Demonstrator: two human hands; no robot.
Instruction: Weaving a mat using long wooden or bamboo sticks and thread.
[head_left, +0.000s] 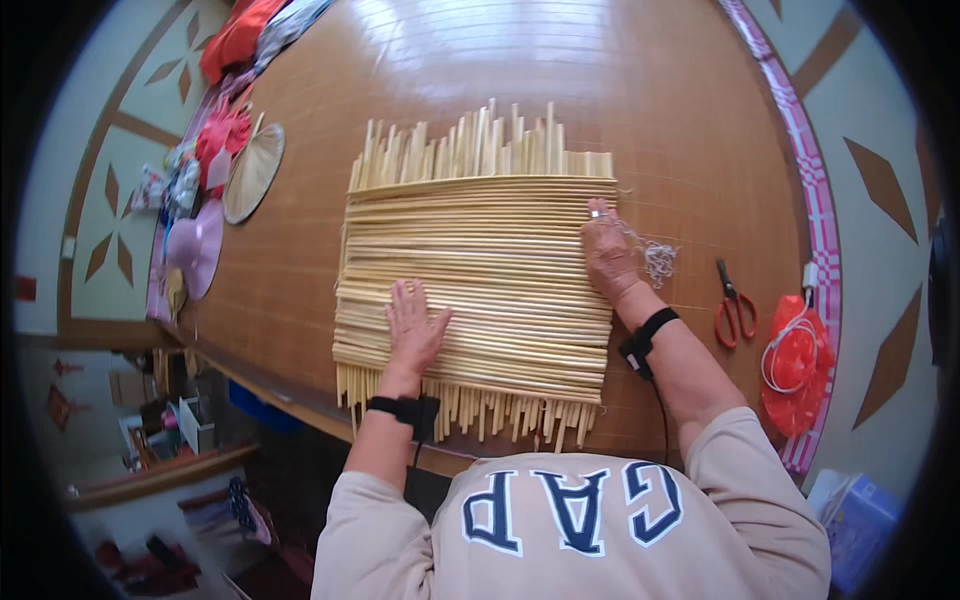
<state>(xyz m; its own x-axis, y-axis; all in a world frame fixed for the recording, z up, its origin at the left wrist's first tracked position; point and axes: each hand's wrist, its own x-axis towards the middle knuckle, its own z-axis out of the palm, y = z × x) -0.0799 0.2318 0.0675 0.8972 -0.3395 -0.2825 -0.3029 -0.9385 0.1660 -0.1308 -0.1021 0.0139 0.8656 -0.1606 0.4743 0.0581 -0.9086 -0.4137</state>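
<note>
A mat of pale straw-like stalks lies on the brown table, its crosswise stalks packed side by side over an upright layer whose uneven ends stick out at top and bottom. My left hand rests flat on its lower left part, fingers apart and holding nothing. At the mat's right edge, my right hand has its fingers closed, with a ring on one of them. Thin white string runs from those fingers to a loose tangle beside the mat. The fingertips' exact grip is too small to see.
Scissors with red-orange handles lie right of the mat. Beyond them sit a red plastic bag and a white cable. A hand fan, a pink hat and cloths line the left edge.
</note>
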